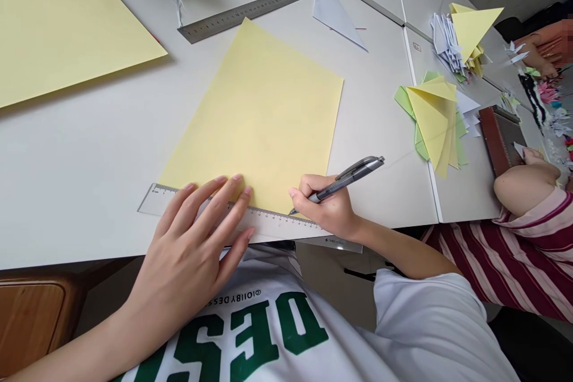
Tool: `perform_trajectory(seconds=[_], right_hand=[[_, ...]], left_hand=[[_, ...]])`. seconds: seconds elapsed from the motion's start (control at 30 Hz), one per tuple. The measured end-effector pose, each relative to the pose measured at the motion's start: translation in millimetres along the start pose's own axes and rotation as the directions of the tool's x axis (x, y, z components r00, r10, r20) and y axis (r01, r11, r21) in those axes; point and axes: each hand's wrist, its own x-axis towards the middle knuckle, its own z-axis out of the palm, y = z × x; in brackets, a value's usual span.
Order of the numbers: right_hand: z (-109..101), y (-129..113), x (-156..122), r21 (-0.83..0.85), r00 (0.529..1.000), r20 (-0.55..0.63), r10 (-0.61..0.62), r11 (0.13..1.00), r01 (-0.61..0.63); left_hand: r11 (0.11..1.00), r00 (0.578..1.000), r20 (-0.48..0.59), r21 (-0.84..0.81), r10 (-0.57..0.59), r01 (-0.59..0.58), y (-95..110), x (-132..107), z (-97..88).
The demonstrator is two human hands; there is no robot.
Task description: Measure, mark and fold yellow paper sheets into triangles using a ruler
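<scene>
My left hand (192, 250) lies spread on a clear plastic ruler (188, 200), pressing it down along the lower edge of a pale yellow paper sheet (255, 113). My right hand (324, 206) grips a grey retractable pen (353, 178). The pen's tip touches the sheet right at the ruler's upper edge. The ruler's right end reaches the table's front edge, and my left fingers hide part of its middle.
A steel ruler (246, 12) and a larger yellow sheet (58, 24) lie beyond. Folded paper piles (432, 119) stand to the right, near a brown case (499, 137). A co-worker's arm (526, 182) in a striped sleeve enters at right; another person's hand (537, 54) is farther back.
</scene>
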Motion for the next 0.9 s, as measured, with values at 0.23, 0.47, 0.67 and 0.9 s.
perform_trajectory(seconds=[0.23,0.47,0.67,0.9], right_hand=[[-0.4,1.6,-0.7,-0.019,1.000,0.005,0.012,1.000,-0.012],[-0.7,0.7,-1.0,-0.045,1.000,-0.004,0.003,0.999,-0.003],[-0.2,0.8,-0.7,-0.015,1.000,-0.005,-0.007,1.000,0.007],[0.0,-1.8,-0.1,-0.019,1.000,-0.008,0.001,1.000,-0.001]], left_hand=[[1.000,1.000,-0.014,0.009,0.008,-0.008,0.3,1.4,-0.9],[1.000,1.000,-0.010,0.001,0.004,-0.004,0.3,0.8,-0.8],[1.000,1.000,-0.018,-0.004,-0.001,0.001,0.1,-0.8,-0.2],[1.000,1.000,-0.007,-0.008,-0.011,0.011,1.0,0.7,-0.2]])
